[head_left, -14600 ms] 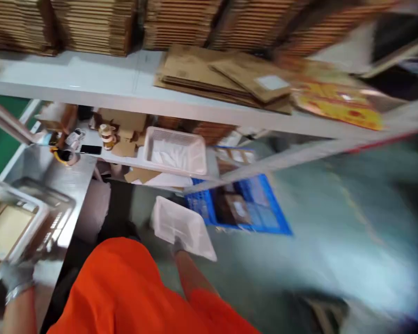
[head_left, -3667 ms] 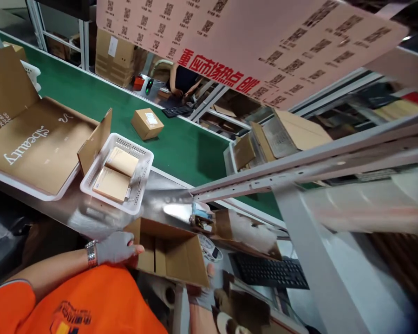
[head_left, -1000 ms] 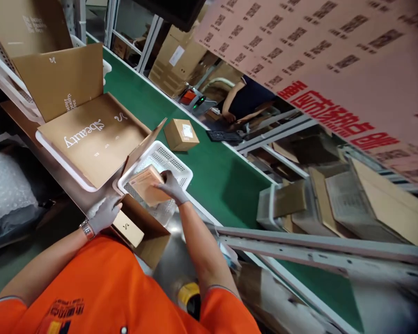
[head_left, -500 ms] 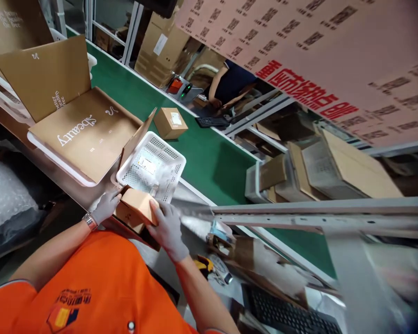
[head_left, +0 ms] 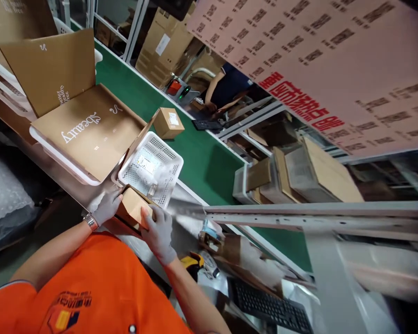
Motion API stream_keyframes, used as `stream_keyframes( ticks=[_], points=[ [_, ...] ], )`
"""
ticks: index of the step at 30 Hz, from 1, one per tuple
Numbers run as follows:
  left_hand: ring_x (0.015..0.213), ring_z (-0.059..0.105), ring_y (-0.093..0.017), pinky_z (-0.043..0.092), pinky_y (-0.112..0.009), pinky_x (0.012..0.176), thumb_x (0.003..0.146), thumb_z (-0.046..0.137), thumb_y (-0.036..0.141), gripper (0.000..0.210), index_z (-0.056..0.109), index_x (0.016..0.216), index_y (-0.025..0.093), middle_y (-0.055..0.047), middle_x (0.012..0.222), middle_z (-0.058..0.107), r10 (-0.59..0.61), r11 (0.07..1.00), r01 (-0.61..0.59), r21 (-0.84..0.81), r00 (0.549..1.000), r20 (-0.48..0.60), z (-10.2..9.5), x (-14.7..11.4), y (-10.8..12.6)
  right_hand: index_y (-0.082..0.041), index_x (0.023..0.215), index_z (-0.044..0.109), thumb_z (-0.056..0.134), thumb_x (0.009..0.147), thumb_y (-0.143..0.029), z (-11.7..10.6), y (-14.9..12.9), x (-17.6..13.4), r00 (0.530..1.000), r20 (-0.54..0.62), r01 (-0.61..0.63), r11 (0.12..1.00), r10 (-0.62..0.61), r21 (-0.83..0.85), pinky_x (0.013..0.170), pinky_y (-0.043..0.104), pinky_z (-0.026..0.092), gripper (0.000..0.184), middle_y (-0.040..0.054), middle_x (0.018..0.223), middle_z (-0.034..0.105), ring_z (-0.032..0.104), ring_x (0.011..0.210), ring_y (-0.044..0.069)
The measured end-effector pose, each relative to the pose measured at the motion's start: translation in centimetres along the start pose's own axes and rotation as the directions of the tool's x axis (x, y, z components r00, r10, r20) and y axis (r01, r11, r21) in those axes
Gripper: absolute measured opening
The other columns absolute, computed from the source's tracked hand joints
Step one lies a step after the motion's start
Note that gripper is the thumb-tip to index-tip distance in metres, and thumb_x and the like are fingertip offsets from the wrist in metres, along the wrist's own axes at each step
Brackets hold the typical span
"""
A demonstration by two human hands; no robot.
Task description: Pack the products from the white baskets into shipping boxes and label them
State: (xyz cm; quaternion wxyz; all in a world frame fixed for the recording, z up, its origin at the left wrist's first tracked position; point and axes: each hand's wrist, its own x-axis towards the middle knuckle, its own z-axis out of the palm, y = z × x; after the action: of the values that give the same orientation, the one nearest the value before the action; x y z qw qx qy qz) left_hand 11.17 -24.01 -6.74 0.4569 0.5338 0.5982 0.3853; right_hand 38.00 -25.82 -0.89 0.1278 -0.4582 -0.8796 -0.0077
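My right hand [head_left: 158,233], in a light grey glove with bare fingertips, is closed on a small tan box [head_left: 133,202]. That tan box sits tilted, partly inside a brown cardboard box [head_left: 123,217] in front of my body. My left hand [head_left: 107,207], gloved the same way, pinches the near left edge of the cardboard box. Just beyond stands a white perforated basket [head_left: 174,168] with a labelled packet [head_left: 146,164] and a small clear item at its bottom.
Large open "beauty" cartons [head_left: 87,132] stand at left. A labelled carton [head_left: 168,123] rests on the green conveyor [head_left: 195,157]. A metal rail [head_left: 264,208] crosses at right, above a keyboard [head_left: 268,304]. Bubble wrap [head_left: 5,195] lies far left. Another person [head_left: 230,88] works across the belt.
The small tan box has gone lower into the cardboard box, with my right hand still on it. My left hand stays at the edge. The view has shifted slightly.
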Motion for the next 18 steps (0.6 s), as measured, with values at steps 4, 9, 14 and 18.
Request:
stream_keyframes(
  ticks=[4,9,14,18],
  points=[
    [0.155,0.072,-0.034,0.049,-0.057,0.143,0.114,0.055,0.037,0.052,0.08,0.156,0.018,-0.015,0.159,0.081,-0.037,0.999,0.037,0.001,0.999,-0.001,0.1,0.5,-0.3,-0.041,0.156,0.078,0.082,0.089,-0.016,0.4,-1.7,1.4,0.987,0.158,-0.023,1.0,0.023,-0.002,0.102,0.058,0.058,0.072,0.0164,0.153,0.071,0.065,0.124,0.041],
    [0.16,0.068,-0.034,0.047,-0.055,0.145,0.115,0.054,0.033,0.055,0.075,0.163,0.017,-0.017,0.167,0.075,-0.09,0.996,0.088,0.026,0.993,0.071,-0.2,0.8,0.0,-0.03,0.172,0.068,0.084,0.086,-0.024,-0.4,-0.1,4.9,0.949,0.282,-0.184,0.972,0.138,0.144,0.111,0.06,0.06,0.088,0.0186,0.153,0.072,0.067,0.13,0.043],
    [0.154,0.071,-0.031,0.048,-0.055,0.143,0.113,0.054,0.028,0.053,0.076,0.161,0.02,-0.014,0.153,0.083,0.017,1.0,-0.018,0.008,0.996,0.084,-0.1,1.0,0.4,-0.023,0.171,0.069,0.081,0.086,-0.03,-0.5,2.1,4.8,0.94,0.297,-0.258,0.921,0.17,0.29,0.114,0.055,0.063,0.086,0.0176,0.145,0.075,0.072,0.131,0.04],
    [0.153,0.07,-0.033,0.051,-0.058,0.14,0.11,0.058,0.022,0.052,0.073,0.16,0.021,-0.016,0.155,0.08,0.011,0.994,-0.019,0.106,0.997,0.08,-0.5,0.8,1.1,-0.027,0.171,0.069,0.081,0.088,-0.029,-0.8,2.1,2.7,0.967,0.164,-0.236,0.925,0.193,0.299,0.111,0.056,0.065,0.084,0.016,0.143,0.076,0.072,0.129,0.039]
  ],
)
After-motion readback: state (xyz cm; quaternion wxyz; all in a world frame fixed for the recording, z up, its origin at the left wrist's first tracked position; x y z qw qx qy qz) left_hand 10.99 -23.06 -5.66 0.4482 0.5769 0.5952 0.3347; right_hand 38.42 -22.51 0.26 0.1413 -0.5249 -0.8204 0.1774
